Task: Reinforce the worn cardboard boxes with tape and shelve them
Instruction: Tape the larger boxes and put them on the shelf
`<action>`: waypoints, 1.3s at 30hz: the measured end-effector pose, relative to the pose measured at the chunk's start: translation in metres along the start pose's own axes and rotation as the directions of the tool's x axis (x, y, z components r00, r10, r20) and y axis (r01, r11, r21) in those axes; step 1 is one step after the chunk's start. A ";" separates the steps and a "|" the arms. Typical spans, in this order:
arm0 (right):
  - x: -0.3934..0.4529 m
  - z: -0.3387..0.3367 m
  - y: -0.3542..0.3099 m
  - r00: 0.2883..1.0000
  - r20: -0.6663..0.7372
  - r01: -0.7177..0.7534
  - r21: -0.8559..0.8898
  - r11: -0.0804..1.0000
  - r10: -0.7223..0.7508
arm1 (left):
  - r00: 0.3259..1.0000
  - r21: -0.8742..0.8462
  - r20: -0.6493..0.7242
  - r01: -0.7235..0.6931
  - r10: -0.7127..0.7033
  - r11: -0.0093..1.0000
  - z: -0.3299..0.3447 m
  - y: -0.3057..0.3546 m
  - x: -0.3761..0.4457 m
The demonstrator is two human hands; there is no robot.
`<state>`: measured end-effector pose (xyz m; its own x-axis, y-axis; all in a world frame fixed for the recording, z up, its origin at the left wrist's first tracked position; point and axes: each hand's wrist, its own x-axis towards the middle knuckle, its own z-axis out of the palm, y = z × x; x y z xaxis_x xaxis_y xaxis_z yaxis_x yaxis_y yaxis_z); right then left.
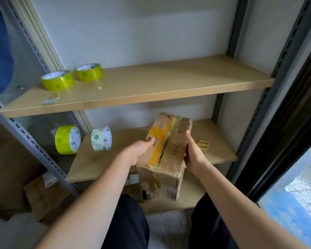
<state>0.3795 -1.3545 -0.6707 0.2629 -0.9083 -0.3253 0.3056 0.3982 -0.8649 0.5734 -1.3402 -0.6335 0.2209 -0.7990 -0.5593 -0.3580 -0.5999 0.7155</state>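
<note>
box: worn cardboard box (166, 155) held between my two hands over the front edge of the lower shelf (101, 164); looks like I'm steadying it to tape or slide it in
left hand: my left hand (142, 150) grips the box's left side, thumb curled onto the top by the yellow tape strip (157, 142)
right hand: my right hand (193, 155) presses flat on the box's right side, fingers straight, to clamp it against the left
box state: top flaps closed, dark gap along the seam, corners crushed; contents hidden
scissors: yellow scissors (203, 144) on the lower shelf just right of the box, within reach
tape near: green roll (66, 139) and white roll (101, 138) standing on edge, left of the box
tape far: two green rolls (57, 80) (89, 72) lying flat on the upper shelf (151, 87), above and left of the box
other boxes: more cardboard (43, 193) low on the floor, left of the box
</note>
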 end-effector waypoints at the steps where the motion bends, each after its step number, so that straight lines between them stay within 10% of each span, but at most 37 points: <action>1: -0.002 0.000 0.008 0.999 0.032 0.001 -0.031 1.000 0.000 | 0.999 -0.053 -0.030 0.028 -0.030 0.998 0.003 -0.002 -0.003; 6: -0.003 -0.006 0.023 0.992 0.022 -0.125 0.028 0.992 0.125 | 0.972 -0.505 0.202 -0.003 0.121 0.863 0.012 -0.032 -0.011; 12: 0.020 0.006 -0.007 0.983 -0.165 -0.114 -0.232 0.966 0.077 | 0.990 -0.459 -0.085 -0.135 0.108 0.878 0.022 -0.026 -0.003; 17: 0.015 0.004 -0.024 0.986 -0.087 -0.159 -0.183 0.970 0.146 | 0.985 -0.380 0.057 -0.127 0.160 0.916 0.008 -0.059 -0.011; 18: 0.017 0.004 -0.024 0.985 -0.088 -0.164 -0.199 0.966 0.149 | 0.981 -0.659 0.162 0.031 0.102 0.752 0.006 -0.069 -0.005; 21: 0.014 0.000 -0.017 0.987 0.076 -0.131 -0.132 0.983 0.142 | 0.975 -0.301 0.164 -0.097 0.152 0.949 0.032 -0.086 -0.013; 25: -0.012 -0.038 0.018 0.875 0.484 0.172 -0.249 0.953 -0.032 | 0.956 -0.136 -0.028 -0.292 0.291 0.947 0.035 -0.082 -0.003; 30: -0.013 -0.038 0.047 0.948 0.177 0.304 -0.754 0.582 -0.265 | 0.933 -0.048 -0.157 -0.336 0.325 0.941 0.041 -0.079 0.005; 39: -0.014 -0.020 0.027 0.967 0.057 0.189 -0.809 0.556 -0.247 | 0.915 0.144 -0.188 -0.335 0.358 0.931 0.034 -0.064 -0.012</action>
<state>0.3655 -1.3338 -0.6976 0.2307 -0.9698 -0.0797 -0.5210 -0.0539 -0.8519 0.5626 -1.2901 -0.6869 0.2441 -0.9535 -0.1770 -0.5379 -0.2849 0.7934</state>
